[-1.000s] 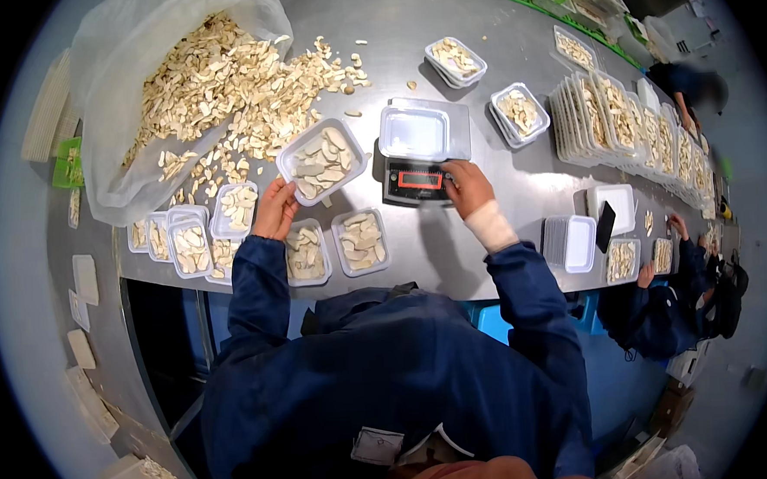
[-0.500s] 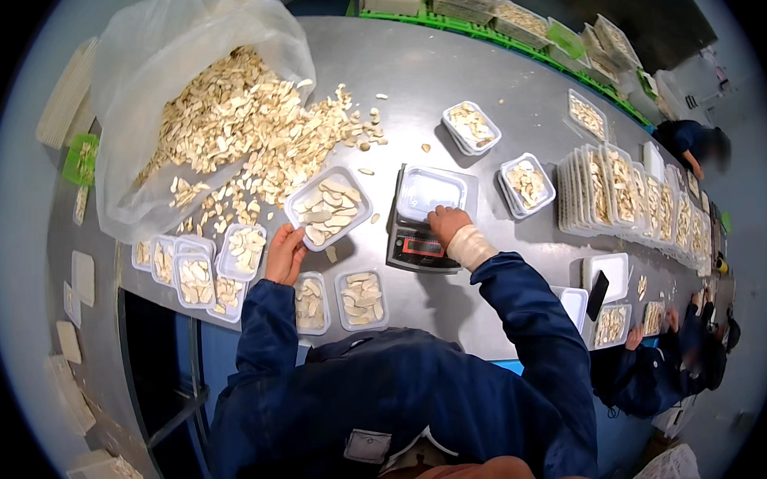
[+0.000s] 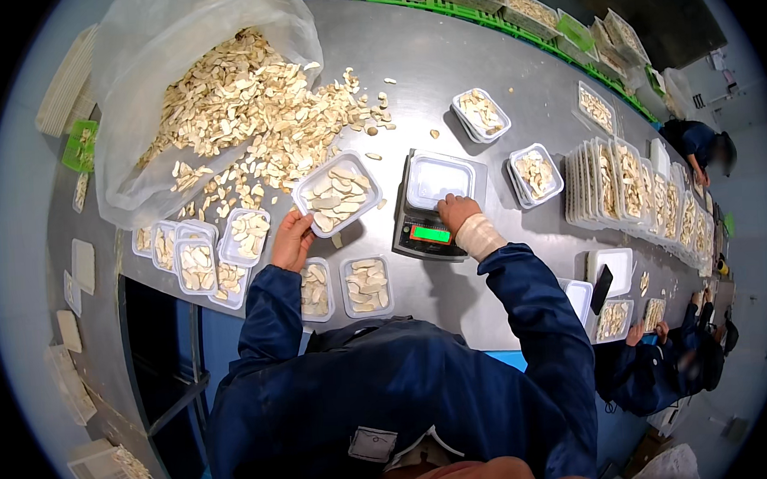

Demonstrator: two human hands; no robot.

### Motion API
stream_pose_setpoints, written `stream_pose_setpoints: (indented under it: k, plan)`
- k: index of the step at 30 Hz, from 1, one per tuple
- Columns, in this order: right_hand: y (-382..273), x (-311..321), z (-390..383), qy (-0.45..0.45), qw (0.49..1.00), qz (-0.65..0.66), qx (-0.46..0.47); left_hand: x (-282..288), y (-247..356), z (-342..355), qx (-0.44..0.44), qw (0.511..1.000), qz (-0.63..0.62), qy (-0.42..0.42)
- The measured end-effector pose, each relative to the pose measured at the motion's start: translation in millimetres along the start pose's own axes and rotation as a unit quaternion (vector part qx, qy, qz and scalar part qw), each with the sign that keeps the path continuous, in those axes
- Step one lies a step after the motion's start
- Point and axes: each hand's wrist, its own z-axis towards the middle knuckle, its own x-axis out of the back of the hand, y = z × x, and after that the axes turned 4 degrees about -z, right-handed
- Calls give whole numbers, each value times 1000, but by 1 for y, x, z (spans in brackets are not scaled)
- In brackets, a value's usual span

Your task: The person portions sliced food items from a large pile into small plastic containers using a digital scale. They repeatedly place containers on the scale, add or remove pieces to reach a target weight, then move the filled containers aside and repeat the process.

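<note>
On the near side of the loose heap of pale slices [image 3: 242, 108], above the steel counter [image 3: 417, 51], a filled tray [image 3: 338, 192] seems to be held up, turned slightly askew. It should handle as a light load: the clear plastic wall looks thin and likely to flex if squeezed, while the dry-looking slices inside could slide or break if it tips. The rim offers the surest hold, ideally with support spread beneath the base, since a single corner leaves the far side unsupported. The left hand [image 3: 292, 242] grips it at the near left corner, thumb at the rim and the other fingers partly hidden; its forearm reaches up and forward from the lower edge. The right hand [image 3: 459, 212] is palm down at the near right corner of an empty tray [image 3: 440, 181] resting on the scale [image 3: 420, 245], fingers curled; whether they pinch the rim or merely touch it, I cannot tell. Its forearm slants inward from the right, the wrist wrapped in a pale cuff [image 3: 480, 237].
</note>
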Motion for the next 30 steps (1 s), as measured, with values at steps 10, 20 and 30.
stream_pose_setpoints:
  k: [10, 20, 30]
  plan:
    - [0, -3, 2, 53, 998, -14, 3, 1, -2, -9, -13, 1000, 11, -11]
    - [5, 19, -6, 78, 995, -53, -30, 4, -7, -8, -12, 1000, -6, -11]
    - [12, 18, -7, 73, 996, -45, -18, 8, -16, -6, 1, 1000, -5, -11]
